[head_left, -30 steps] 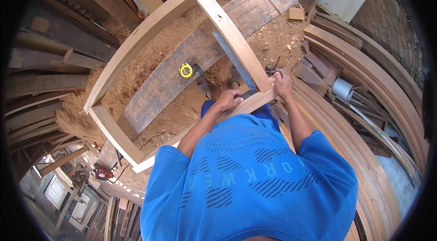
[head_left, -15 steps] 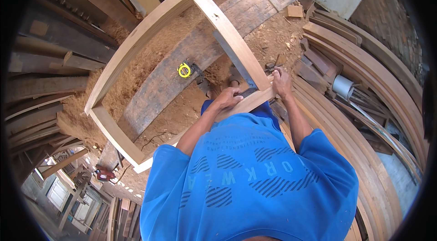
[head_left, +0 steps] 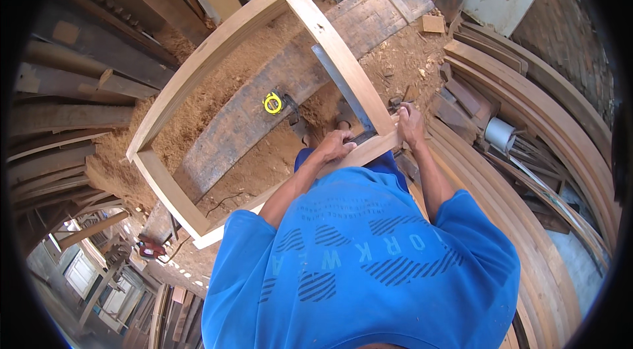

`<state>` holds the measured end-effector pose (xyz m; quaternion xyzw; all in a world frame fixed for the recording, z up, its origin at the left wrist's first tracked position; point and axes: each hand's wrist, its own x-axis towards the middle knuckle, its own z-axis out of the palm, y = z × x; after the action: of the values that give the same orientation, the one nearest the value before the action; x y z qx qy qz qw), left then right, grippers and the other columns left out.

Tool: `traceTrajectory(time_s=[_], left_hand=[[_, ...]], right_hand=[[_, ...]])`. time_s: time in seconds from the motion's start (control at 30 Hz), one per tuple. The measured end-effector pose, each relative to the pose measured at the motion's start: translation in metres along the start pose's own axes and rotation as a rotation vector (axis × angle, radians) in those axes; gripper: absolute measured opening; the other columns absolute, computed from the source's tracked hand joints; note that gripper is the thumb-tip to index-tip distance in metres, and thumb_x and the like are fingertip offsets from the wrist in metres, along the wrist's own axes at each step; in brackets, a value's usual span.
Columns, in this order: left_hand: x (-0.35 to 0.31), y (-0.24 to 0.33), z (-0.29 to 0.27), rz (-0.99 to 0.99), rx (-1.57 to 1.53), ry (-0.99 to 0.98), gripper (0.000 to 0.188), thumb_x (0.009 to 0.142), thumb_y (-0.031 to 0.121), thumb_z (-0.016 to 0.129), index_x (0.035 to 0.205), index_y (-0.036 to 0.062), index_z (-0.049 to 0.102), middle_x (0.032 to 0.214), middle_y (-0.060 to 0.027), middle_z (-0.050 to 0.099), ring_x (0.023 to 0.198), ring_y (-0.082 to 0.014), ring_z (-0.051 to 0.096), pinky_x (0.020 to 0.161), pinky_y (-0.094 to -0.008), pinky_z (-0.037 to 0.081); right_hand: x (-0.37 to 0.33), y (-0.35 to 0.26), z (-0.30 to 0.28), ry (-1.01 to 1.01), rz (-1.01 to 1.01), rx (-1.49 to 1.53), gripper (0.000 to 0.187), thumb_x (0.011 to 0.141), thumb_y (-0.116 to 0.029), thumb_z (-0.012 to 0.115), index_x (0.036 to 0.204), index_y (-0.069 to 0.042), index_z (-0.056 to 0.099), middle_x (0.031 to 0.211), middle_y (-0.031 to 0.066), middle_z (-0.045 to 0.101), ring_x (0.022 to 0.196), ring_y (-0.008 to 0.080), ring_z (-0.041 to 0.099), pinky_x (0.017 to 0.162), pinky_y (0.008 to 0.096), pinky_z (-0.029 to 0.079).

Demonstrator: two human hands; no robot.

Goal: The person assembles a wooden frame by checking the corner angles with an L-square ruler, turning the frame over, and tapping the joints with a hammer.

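Head view: a four-sided timber frame (head_left: pixel 224 35) of pale, smooth-planed wood spans the space before the person, its nearest corner at the hands. Its edges bow in the wide lens. A straight, dark metal square (head_left: pixel 342 88) sits inside that corner, its long blade along the right rail. The left hand (head_left: pixel 335 146), fingers bunched, grips the square's short leg against the near rail; the right hand (head_left: pixel 411 126) pinches the corner's outer end. Beyond, a round yellow-and-black tape measure (head_left: pixel 273 103) rests on the bench (head_left: pixel 231 130), a scuffed plank surrounded by loose, crumbly sawdust (head_left: pixel 115 167). Among offcuts at right lies a white cylinder (head_left: pixel 498 132); whether it holds anything, I cannot tell.
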<state>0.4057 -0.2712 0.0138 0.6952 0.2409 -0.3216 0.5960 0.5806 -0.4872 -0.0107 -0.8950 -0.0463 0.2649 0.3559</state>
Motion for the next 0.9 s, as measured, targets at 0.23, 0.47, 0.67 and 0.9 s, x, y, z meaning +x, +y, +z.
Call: traceTrajectory(time_s=[0.23, 0.47, 0.67, 0.9], left_hand=[[0.0, 0.001, 0.0, 0.027, 0.002, 0.041, 0.028, 0.086, 0.02, 0.07, 0.107, 0.0028, 0.07, 0.096, -0.0163, 0.073, 0.089, -0.0253, 0.069, 0.081, -0.0384, 0.052], [-0.026, 0.002, -0.01, 0.139, -0.064, 0.154, 0.029, 0.087, 0.02, 0.069, 0.11, 0.0027, 0.07, 0.1, -0.0212, 0.071, 0.094, -0.0357, 0.069, 0.084, -0.0416, 0.053], [-0.103, 0.041, -0.042, 0.539, -0.054, 0.666, 0.027, 0.084, 0.019, 0.074, 0.106, 0.0043, 0.069, 0.112, -0.0153, 0.067, 0.104, -0.0333, 0.062, 0.089, -0.0425, 0.048], [-0.237, -0.055, -0.072, 0.457, 0.05, 1.324, 0.022, 0.075, 0.014, 0.079, 0.094, 0.0082, 0.07, 0.099, -0.01, 0.061, 0.097, -0.0348, 0.057, 0.086, -0.0453, 0.046]], right_hand=[[-0.003, -0.016, -0.007, -0.035, 0.016, -0.025, 0.041, 0.094, -0.024, 0.05, 0.118, 0.005, 0.066, 0.116, 0.0264, 0.068, 0.113, 0.0378, 0.064, 0.099, 0.0427, 0.048], [-0.016, -0.081, -0.002, 0.417, -0.397, -0.552, 0.038, 0.096, -0.029, 0.053, 0.119, 0.0, 0.065, 0.104, 0.0209, 0.068, 0.101, 0.0359, 0.065, 0.093, 0.041, 0.048], [-0.052, -0.152, 0.062, -0.728, -0.174, 0.651, 0.041, 0.107, -0.036, 0.042, 0.11, -0.002, 0.064, 0.095, 0.0073, 0.067, 0.088, 0.0164, 0.061, 0.084, 0.034, 0.05], [-0.176, -0.275, 0.168, -1.02, -0.364, 0.162, 0.058, 0.108, -0.045, 0.035, 0.098, 0.003, 0.067, 0.081, 0.0093, 0.068, 0.077, 0.0194, 0.062, 0.07, 0.0357, 0.05]])
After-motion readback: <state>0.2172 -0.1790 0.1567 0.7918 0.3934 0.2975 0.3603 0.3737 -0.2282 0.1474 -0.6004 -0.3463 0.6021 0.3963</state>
